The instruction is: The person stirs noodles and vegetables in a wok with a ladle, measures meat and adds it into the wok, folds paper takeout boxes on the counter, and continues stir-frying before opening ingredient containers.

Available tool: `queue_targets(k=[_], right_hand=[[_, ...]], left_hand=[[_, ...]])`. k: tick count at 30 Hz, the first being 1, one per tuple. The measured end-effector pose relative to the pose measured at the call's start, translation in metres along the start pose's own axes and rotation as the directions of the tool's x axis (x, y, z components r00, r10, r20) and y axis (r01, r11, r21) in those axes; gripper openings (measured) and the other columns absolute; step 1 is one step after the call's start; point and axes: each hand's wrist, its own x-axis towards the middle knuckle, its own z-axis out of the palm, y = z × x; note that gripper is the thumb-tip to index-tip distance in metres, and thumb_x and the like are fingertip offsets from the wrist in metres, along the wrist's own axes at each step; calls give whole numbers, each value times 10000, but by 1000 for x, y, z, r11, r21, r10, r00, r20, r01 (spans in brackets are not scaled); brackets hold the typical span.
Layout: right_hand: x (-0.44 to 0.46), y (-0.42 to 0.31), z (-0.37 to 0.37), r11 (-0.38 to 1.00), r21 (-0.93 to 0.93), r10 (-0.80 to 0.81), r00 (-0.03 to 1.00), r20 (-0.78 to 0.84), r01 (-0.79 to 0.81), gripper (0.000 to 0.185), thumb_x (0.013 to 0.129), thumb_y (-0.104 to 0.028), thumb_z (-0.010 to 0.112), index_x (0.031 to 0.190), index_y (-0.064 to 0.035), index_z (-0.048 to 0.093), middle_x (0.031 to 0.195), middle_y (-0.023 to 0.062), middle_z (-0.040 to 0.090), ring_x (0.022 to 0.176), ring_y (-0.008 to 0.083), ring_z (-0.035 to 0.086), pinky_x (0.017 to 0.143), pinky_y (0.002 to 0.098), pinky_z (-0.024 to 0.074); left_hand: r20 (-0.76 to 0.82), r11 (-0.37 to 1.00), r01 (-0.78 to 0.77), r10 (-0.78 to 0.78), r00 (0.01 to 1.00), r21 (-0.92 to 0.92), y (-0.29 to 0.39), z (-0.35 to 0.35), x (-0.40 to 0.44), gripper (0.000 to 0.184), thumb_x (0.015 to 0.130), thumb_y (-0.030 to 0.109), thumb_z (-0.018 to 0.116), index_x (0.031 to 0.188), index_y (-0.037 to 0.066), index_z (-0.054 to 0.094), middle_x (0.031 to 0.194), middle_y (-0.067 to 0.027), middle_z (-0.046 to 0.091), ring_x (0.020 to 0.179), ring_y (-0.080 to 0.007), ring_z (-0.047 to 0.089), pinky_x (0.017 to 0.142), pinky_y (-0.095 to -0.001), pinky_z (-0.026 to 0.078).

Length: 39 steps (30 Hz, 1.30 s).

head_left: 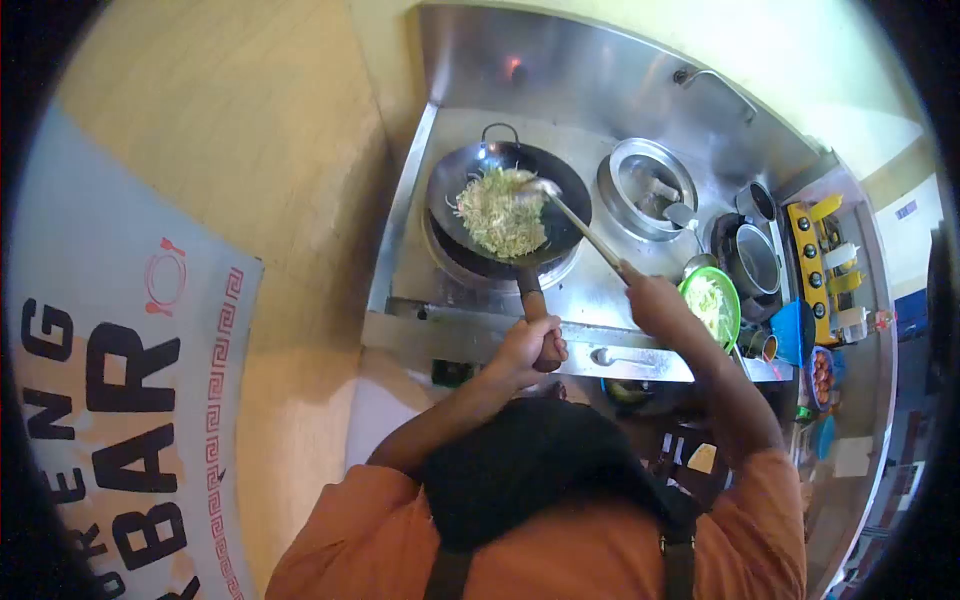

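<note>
A black wok [460, 172] rests over the round burner at the left of the steel stove, with shredded food [500, 215] in its middle. My left hand [530, 345] is wrapped round the wok's wooden handle [535, 303]. In my right hand [657, 298] is the shaft of a long metal ladle [590, 236], whose head touches the food and looks slightly blurred. Just right of my right hand sits a green bowl [734, 310] holding pale shredded vegetables [708, 300].
Behind my right hand, a steel basin [612, 190] holds a ladle. Dark pots [757, 260] stand farther right, beside a yellow rack [810, 270] with bottles. A blue container [788, 333] is near the right edge. A printed banner [130, 400] hangs at left.
</note>
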Motion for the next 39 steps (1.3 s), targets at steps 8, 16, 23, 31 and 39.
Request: queue_targets(k=[8, 16, 23, 31, 39], right_hand=[[41, -72, 17, 981, 129, -145, 989, -12, 146, 537, 819, -94, 470, 1338, -78, 333, 745, 248, 614, 684, 414, 610, 626, 505, 477], [-44, -8, -30, 934, -175, -317, 949, 2, 312, 435, 848, -115, 456, 1274, -34, 424, 826, 226, 630, 721, 368, 633, 661, 466, 506], [-91, -19, -76, 993, 82, -97, 982, 163, 85, 444, 868, -147, 475, 1301, -58, 440, 781, 239, 619, 708, 383, 619, 664, 462, 475], [46, -15, 49, 998, -21, -64, 994, -89, 62, 585, 827, -80, 461, 1381, -62, 274, 717, 210, 612, 665, 379, 617, 613, 479, 495], [-28, -1, -17, 999, -37, -19, 995, 103, 23, 522, 859, -122, 472, 1362, -120, 335, 821, 237, 616, 732, 402, 612, 665, 492, 487]], left_hand=[[-29, 997, 36, -34, 999, 75, 10, -28, 21, 138, 823, 111, 582, 721, 57, 507, 598, -48, 494, 501, -170, 504, 484, -318, 446], [-6, 998, 27, -26, 1000, 53, 6, 30, -41, 145, 821, 117, 583, 718, 40, 516, 612, -61, 523, 513, -168, 528, 494, -305, 451], [77, 983, -77, 65, 995, 164, 9, -15, 6, 110, 794, 84, 584, 747, 29, 501, 591, -71, 521, 512, -194, 539, 510, -323, 467], [43, 993, -83, 79, 996, 85, -1, -51, 31, 159, 797, 56, 606, 870, 74, 467, 626, -44, 502, 505, -175, 520, 485, -333, 475], [110, 1000, -16, 18, 994, -19, 6, 1, -14, 106, 793, 38, 587, 825, 52, 487, 628, -42, 489, 548, -149, 510, 506, -305, 460]])
